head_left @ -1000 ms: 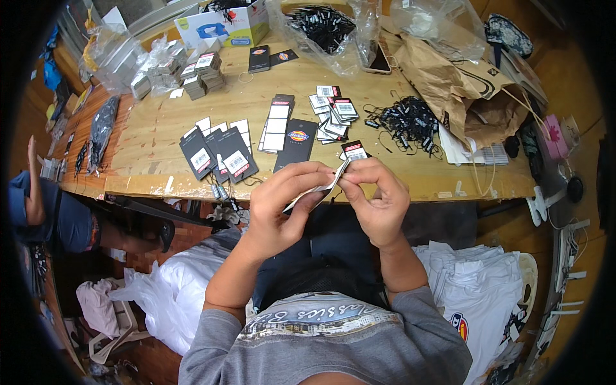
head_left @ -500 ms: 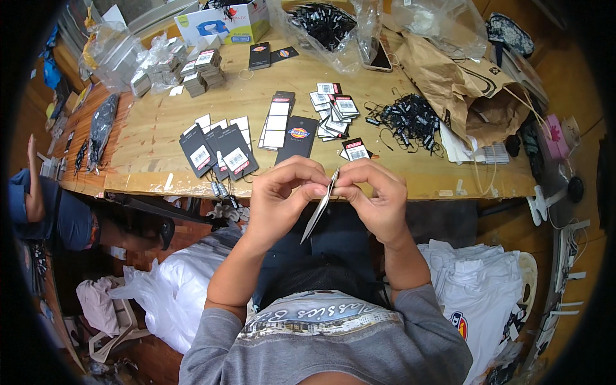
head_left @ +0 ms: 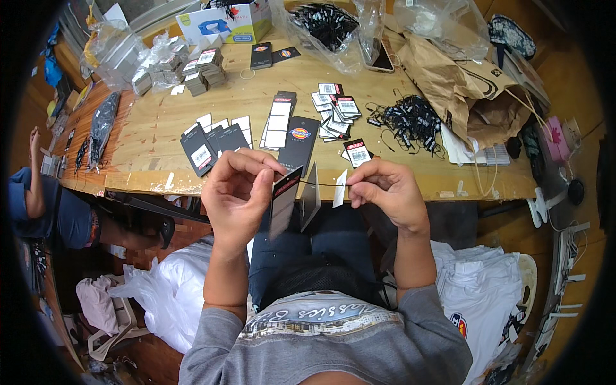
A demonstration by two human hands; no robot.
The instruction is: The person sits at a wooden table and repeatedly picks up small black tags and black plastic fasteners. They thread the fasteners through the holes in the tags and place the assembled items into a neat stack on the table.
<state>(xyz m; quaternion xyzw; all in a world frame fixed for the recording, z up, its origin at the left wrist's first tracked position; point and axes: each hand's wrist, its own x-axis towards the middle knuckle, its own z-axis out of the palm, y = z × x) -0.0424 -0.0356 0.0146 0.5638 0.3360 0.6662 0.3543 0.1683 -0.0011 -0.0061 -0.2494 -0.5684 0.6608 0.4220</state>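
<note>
The step in hand looks like threading: three tags hang apart along one black string (head_left: 328,185), held up between the two hands near the middle of the frame, in front of the table's (head_left: 160,125) near edge. The left hand (head_left: 240,196), left of centre, has thumb and fingers closed at the upper edge of a long black-topped tag (head_left: 284,197); whether it also grips the string there is hidden. A second long tag (head_left: 310,200) hangs edge-on at centre, and a small white tag (head_left: 340,188) sits just beside the right hand (head_left: 390,192), whose thumb and fingers pinch the string near its end.

The next move probably calls for keeping the string taut, sliding the three tags together and closing the string into a loop, without letting the small one slip off.

Other parts lie on the table: a heap of black strings (head_left: 410,123) right of upper centre, a pile of small barcode tags (head_left: 337,110) at upper centre, and a fan of black hang tags (head_left: 199,151) left of centre.
</note>
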